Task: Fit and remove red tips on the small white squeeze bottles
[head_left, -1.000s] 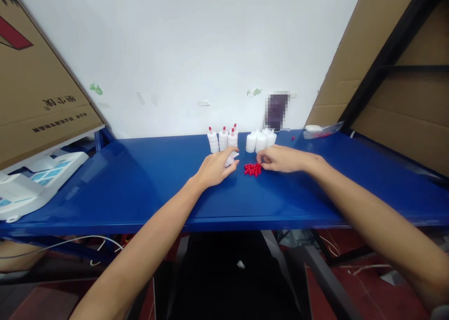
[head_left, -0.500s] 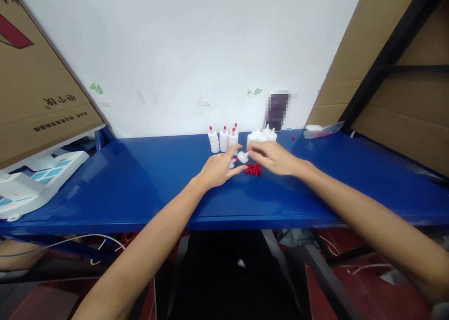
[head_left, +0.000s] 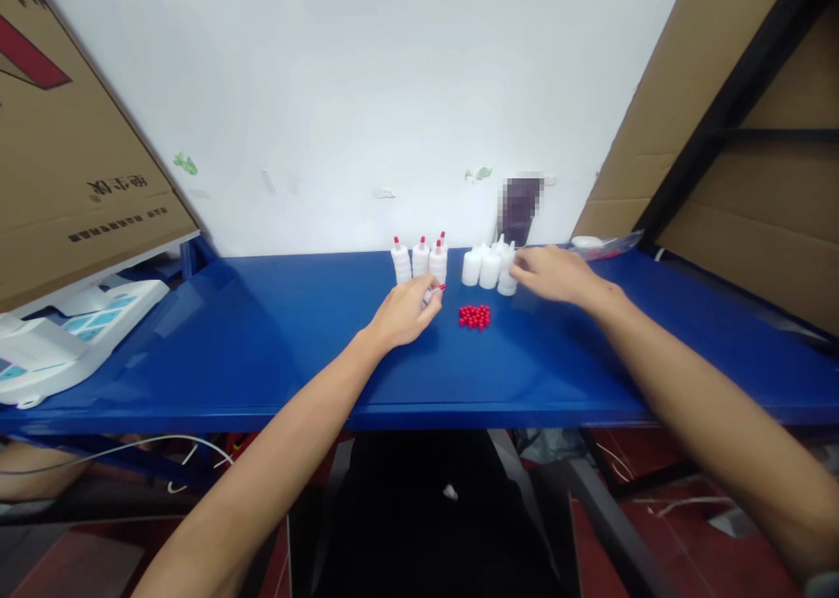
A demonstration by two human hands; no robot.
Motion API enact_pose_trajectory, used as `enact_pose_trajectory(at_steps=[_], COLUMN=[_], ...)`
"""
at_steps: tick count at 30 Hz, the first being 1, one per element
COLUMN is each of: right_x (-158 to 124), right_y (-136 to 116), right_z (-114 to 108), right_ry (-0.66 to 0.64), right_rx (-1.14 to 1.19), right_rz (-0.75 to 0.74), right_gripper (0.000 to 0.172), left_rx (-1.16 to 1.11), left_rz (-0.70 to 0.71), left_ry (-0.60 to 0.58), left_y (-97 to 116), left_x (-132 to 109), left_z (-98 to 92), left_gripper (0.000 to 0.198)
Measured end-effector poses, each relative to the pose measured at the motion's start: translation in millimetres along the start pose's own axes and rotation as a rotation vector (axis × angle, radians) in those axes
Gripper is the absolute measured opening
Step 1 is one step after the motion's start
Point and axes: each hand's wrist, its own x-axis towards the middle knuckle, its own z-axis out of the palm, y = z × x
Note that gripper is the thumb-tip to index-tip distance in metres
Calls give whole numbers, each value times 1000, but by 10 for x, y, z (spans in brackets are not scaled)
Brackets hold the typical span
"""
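My left hand [head_left: 407, 309] is closed around a white squeeze bottle [head_left: 428, 296] whose red tip [head_left: 442, 288] pokes out past the fingers; most of the bottle is hidden. My right hand [head_left: 551, 273] has its bent fingers at the right side of a white squeeze bottle [head_left: 506, 281] with a bare nozzle, upright on the table. Close behind and left of it stand several more white bottles [head_left: 471, 268] with bare nozzles. Several red-tipped bottles [head_left: 402, 266] stand behind my left hand. Between the hands lies a pile of small red caps [head_left: 474, 317].
The blue table [head_left: 262, 344] runs along a white wall. A phone-like dark item [head_left: 517, 213], partly blurred, leans there. A white device [head_left: 98, 331] stands at the left, a clear plastic bag [head_left: 609, 246] at the back right. Cardboard [head_left: 79, 143] flanks the left side.
My hands, close together above the red caps before, are now apart. My right hand has moved right to the bare-nozzle bottles; my left hand has closed around the red-tipped bottle.
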Motion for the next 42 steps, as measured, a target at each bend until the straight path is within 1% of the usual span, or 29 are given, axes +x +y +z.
enact_pose_trajectory(at_steps=[2, 3, 4, 6, 7, 9, 10, 11, 13, 16, 19, 21, 23, 26, 30, 33, 38, 42], right_x=[-19, -37, -59, -116, -148, -207, -230, -246, -256, -232, -195, -175, -158, -129, -80, -52, -35, -44], right_y=[-24, -51, -92, -220, -303, -483, -568, -641, -735, -736, -618, -514, -414, -300, -223, -206, -227, -283], right_z=[-26, -42, -55, -61, -53, -17, 6, 29, 64, 79, 56, 34, 14, -4, 0, 21, 72, 92], right_ry=[34, 71, 112, 167, 157, 64, 31, 10, 9, 8, 19, 20, -12, -113, -231, -261, -278, -242], right_rx=[23, 47, 84, 204, 285, 418, 448, 465, 472, 501, 585, 573, 475, 315, 223, 213, 192, 151], right_rz=[12, 7, -16, -129, -225, -442, -523, -584, -636, -628, -560, -527, -500, -426, -371, -380, -380, -357], right_gripper=[34, 35, 36, 37, 37, 35, 36, 36, 37, 40, 43, 43, 38, 24, 12, 13, 22, 24], left_rx=[-28, -39, -49, -68, -75, -82, -79, -71, -40, 49, 110, 100, 81, 90, 86, 77, 86, 91], left_rz=[29, 37, 43, 50, 61, 102, 126, 149, 177, 197, 206, 186, 160, 144, 132, 123, 118, 109], left_ry=[-8, -13, -20, -38, -50, -82, -93, -99, -99, -89, -66, -41, -36, -74, -87, -83, -85, -87], left_y=[-4, 0, 8, 30, 43, 64, 71, 75, 75, 56, 16, -8, -17, -2, 7, -12, -28, -26], left_x=[5, 8, 10, 12, 12, 9, 7, 6, 5, 6, 1, -4, -6, -3, -1, -6, -6, -3], left_z=[10, 14, 16, 18, 19, 19, 20, 21, 24, 25, 15, 9, 6, 3, -9, -11, 3, 10], left_gripper=[22, 23, 23, 24, 24, 24, 22, 21, 18, 17, 23, 25, 24, 22, 21, 20, 20, 20])
